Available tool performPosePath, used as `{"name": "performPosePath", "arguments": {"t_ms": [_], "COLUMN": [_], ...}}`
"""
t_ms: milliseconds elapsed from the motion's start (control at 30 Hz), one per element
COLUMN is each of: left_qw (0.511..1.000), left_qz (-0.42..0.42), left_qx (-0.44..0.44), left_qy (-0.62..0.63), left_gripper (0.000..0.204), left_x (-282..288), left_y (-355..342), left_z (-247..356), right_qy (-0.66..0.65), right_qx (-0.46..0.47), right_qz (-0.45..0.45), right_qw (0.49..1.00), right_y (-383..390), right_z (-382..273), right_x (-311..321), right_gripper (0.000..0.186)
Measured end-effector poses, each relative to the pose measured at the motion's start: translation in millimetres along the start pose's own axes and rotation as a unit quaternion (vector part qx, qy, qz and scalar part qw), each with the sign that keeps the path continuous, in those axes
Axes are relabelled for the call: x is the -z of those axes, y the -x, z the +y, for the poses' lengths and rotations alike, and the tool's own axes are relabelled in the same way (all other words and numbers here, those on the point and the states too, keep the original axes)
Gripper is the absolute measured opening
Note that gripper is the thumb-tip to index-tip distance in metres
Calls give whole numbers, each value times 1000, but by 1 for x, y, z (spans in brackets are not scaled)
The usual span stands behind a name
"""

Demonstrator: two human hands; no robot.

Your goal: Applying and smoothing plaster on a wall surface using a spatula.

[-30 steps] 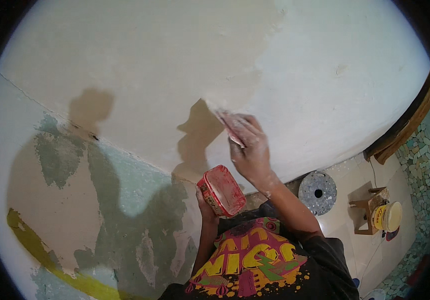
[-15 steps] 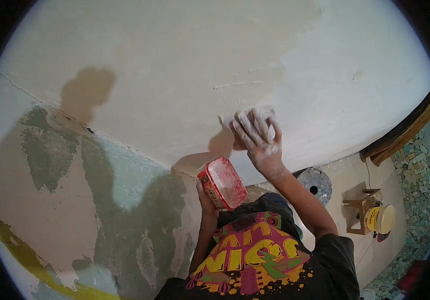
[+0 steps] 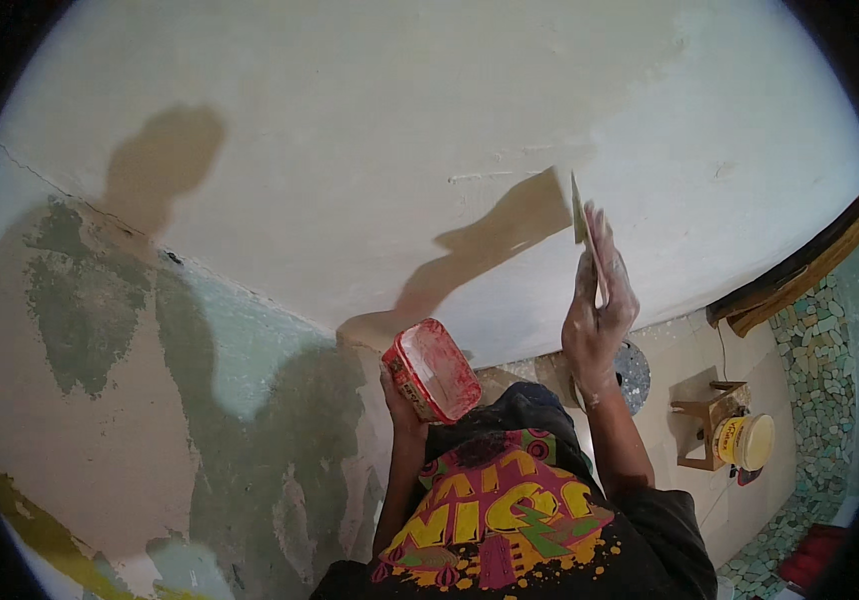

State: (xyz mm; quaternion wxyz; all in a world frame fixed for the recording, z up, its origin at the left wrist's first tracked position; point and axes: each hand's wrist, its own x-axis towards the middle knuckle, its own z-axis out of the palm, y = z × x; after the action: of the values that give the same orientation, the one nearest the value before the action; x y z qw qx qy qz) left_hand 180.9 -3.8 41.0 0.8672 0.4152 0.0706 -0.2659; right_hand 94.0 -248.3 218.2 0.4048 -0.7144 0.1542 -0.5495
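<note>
My left hand (image 3: 402, 406) grips a red rectangular plastic tub (image 3: 416, 388) from its left side. White paste coats the inside of the tub, and its opening is tilted toward me. In my right hand (image 3: 602, 315), whose fingers are smeared white, is a thin flat putty spreader (image 3: 579, 208), seen nearly edge-on. The spreader is raised close to the pale wall (image 3: 400, 110); I cannot tell whether it touches. Left of it, a thin ridge of putty (image 3: 485, 178) marks the wall. My right hand casts a long shadow there.
The adjoining wall at left has patchy green-grey paint (image 3: 260, 480), with a crack (image 3: 250, 296) along the corner. On the floor at right are a speckled grey round object (image 3: 635, 376), a wooden stool (image 3: 695, 430) and a yellow bucket (image 3: 745, 442). A wooden beam (image 3: 800, 265) lies beyond.
My right hand has moved right and turned from palm-toward-wall to edge-on, bringing the spreader with it. The tub in my left hand has shifted slightly left.
</note>
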Motion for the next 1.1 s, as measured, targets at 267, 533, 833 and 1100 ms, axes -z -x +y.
{"name": "performPosePath", "arguments": {"t_ms": [267, 533, 833, 1100], "left_qw": [999, 995, 999, 1000], "left_qz": [-19, -32, 30, 24], "left_qx": [28, 25, 34, 7], "left_qy": [22, 87, 27, 0], "left_gripper": [68, 62, 70, 61], "left_x": [1, 3, -7, 0], "left_y": [-7, -13, 5, 9], "left_z": [3, -11, -1, -6], "right_qy": [176, 52, 153, 247], "right_qx": [107, 34, 98, 131], "right_qz": [-58, -236, -53, -265], "right_qw": [977, 970, 982, 923], "right_y": [13, 45, 8, 71], "right_z": [-10, -27, 1, 34], "right_x": [-38, -68, -25, -45], "right_gripper": [61, 60, 47, 53]}}
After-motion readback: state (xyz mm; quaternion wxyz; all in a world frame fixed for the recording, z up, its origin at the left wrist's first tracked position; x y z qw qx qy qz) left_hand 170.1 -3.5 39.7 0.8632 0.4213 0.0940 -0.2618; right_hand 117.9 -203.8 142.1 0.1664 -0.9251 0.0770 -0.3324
